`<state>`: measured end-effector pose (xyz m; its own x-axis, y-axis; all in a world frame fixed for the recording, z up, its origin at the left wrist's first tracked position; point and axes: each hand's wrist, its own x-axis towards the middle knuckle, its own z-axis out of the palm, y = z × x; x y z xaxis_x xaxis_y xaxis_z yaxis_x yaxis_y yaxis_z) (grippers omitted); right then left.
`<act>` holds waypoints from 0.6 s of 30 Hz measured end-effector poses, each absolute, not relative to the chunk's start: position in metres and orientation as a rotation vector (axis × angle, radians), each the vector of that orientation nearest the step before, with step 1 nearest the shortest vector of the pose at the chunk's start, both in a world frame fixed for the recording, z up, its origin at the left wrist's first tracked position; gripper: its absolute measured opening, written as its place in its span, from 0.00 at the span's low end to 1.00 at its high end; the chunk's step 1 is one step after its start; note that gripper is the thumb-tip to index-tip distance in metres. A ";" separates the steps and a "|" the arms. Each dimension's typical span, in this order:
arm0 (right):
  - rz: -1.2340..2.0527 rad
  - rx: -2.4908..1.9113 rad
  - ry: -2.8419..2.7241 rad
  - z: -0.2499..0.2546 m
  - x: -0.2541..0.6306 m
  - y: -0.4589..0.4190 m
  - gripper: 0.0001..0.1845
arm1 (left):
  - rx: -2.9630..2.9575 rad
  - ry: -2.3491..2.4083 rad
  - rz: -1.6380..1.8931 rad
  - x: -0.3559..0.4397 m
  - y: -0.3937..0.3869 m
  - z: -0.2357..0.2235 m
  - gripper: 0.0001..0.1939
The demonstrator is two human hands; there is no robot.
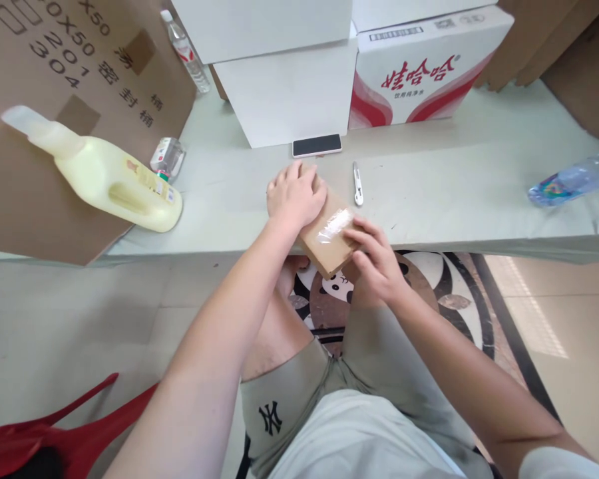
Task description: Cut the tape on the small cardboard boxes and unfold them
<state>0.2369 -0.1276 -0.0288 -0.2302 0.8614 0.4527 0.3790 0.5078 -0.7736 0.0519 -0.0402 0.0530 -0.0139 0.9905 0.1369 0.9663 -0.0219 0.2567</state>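
A small brown cardboard box [322, 249] lies at a slant over the table's front edge, its near corner sticking out above my lap. Clear tape [335, 226] shines on its top face. My left hand [298, 194] lies over the far left end with its fingers curled round that end. At the near right side, my right hand [378, 256] grips the box, fingers on the top and side. A white utility knife [358, 186] rests on the table just right of the box. Beyond the left hand is a phone [317, 145], its dark screen facing up.
White cartons [289, 93] and a red-and-white water carton [424, 73] stand at the back. On the left are a large cardboard box [80, 60], a pale yellow jug [114, 179] and small bottles [168, 158]. A plastic bottle [569, 183] lies at the right.
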 end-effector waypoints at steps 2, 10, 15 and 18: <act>0.613 -1.151 -1.698 -0.032 0.244 -0.110 0.20 | 2.134 2.149 0.327 0.052 -0.038 0.053 0.25; 0.501 -1.758 -2.031 -0.057 0.245 -0.012 0.23 | 2.119 2.184 0.182 0.053 -0.038 0.059 0.27; 0.404 -1.817 -2.018 -0.068 0.248 -0.013 0.11 | 2.103 2.189 0.207 0.052 -0.037 0.056 0.26; 0.517 -1.750 -1.817 -0.070 0.262 -0.026 0.10 | 2.110 2.169 0.228 0.051 -0.038 0.054 0.25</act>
